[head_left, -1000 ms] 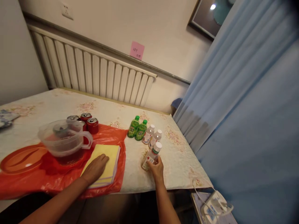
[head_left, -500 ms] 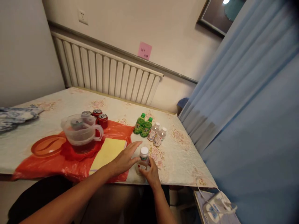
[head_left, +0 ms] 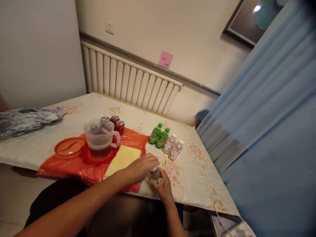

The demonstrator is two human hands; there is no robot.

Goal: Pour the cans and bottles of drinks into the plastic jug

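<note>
Five bottles went up on the board: two green-capped bottles (head_left: pixel 162 138), two white-capped bottles (head_left: pixel 175 150), and one held bottle (head_left: pixel 154 175) making the fifth! Two hands were in play, one left hand (head_left: pixel 143 167), one right hand (head_left: pixel 165 188). Over to the drink cans (head_left: pixel 119 127), and three tops showed; shapes through the plastic were too murky to number! Just one clear pitcher (head_left: pixel 98 143), one round orange lid (head_left: pixel 67 147), one red plastic sheet (head_left: pixel 60 167). The yellow stack (head_left: pixel 123 158)? One pile, its layers uncountable. Then came singles all round: one radiator (head_left: pixel 127 79), one pink note (head_left: pixel 165 59), one wall socket (head_left: pixel 109 28), one framed picture (head_left: pixel 243 24), one blue curtain (head_left: pixel 269 131), one blue-and-white cloth (head_left: pixel 27 121)!
</note>
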